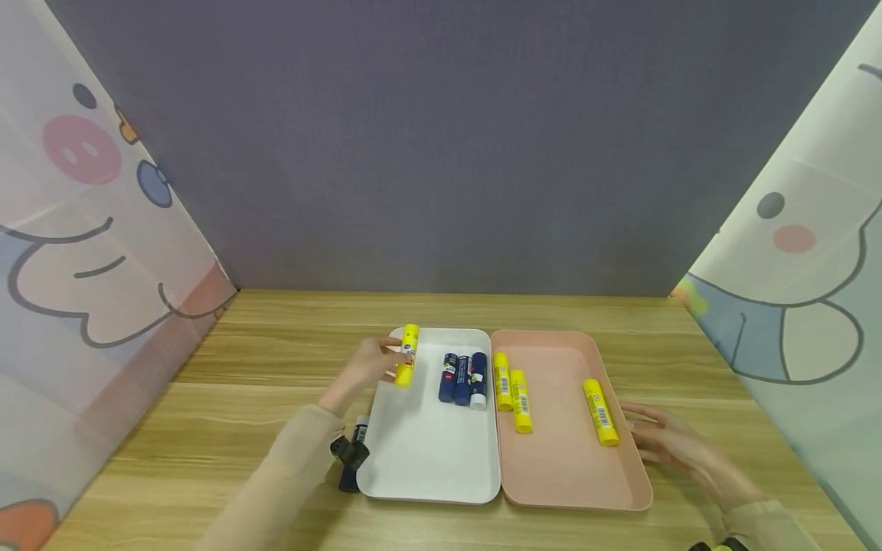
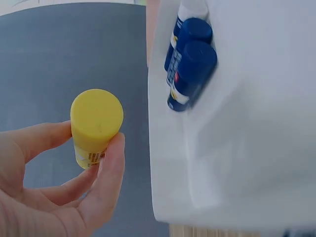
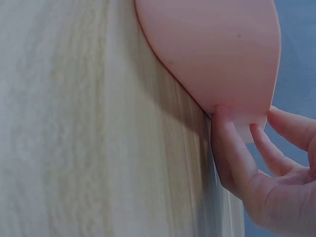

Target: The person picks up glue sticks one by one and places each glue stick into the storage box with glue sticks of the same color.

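My left hand [image 1: 368, 363] pinches a yellow glue stick [image 1: 409, 337] between thumb and fingers, above the far left part of a white tray [image 1: 420, 467]. In the left wrist view, one plain yellow end of the glue stick [image 2: 96, 116] faces the camera. Three dark blue glue sticks [image 1: 463, 380] lie side by side along that tray's right side, one with a white end. My right hand [image 1: 668, 436] touches the outer right wall of a pink tray [image 3: 217, 54] with its fingertips. Three yellow glue sticks lie inside it, two at left and one [image 1: 601, 413] at right.
The two trays stand side by side on a wooden table [image 1: 276, 344]. Left of the white tray, a dark blue stick with a white end [image 1: 360, 428] lies on the wood, partly hidden by my left wrist strap. A grey panel [image 1: 441, 153] rises behind; printed cloths flank both sides.
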### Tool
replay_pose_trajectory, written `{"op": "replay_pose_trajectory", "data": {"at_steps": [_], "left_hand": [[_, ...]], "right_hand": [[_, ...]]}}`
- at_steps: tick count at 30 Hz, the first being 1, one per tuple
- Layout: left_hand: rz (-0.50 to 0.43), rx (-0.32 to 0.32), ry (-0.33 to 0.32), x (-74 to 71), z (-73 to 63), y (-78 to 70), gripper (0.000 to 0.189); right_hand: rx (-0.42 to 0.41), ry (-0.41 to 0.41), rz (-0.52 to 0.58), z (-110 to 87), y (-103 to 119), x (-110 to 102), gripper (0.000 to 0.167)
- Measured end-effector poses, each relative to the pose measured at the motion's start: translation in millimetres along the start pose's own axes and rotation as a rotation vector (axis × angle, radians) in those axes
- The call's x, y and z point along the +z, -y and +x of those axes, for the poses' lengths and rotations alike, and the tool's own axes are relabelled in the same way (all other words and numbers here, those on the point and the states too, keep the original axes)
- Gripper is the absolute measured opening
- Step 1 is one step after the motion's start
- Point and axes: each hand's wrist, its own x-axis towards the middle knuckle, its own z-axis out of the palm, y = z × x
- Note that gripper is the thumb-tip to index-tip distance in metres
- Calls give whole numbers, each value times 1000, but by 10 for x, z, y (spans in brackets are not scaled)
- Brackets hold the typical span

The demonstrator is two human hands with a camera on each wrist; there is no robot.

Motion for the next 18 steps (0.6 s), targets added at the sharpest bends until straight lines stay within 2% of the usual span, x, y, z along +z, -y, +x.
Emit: {"op": "replay_pose_trajectory", "data": {"at_steps": [5, 10, 18], "left_hand": [[-10, 13, 3, 119, -2, -95, 45], [-40, 20, 5, 231, 3, -158, 45], [-42, 24, 37, 408, 23, -238, 44]], "right_hand": [[7, -14, -15, -7, 3, 8, 28], [-4, 8, -3, -5, 3, 8, 30], [-5, 9, 8, -10, 9, 7, 29]]}}
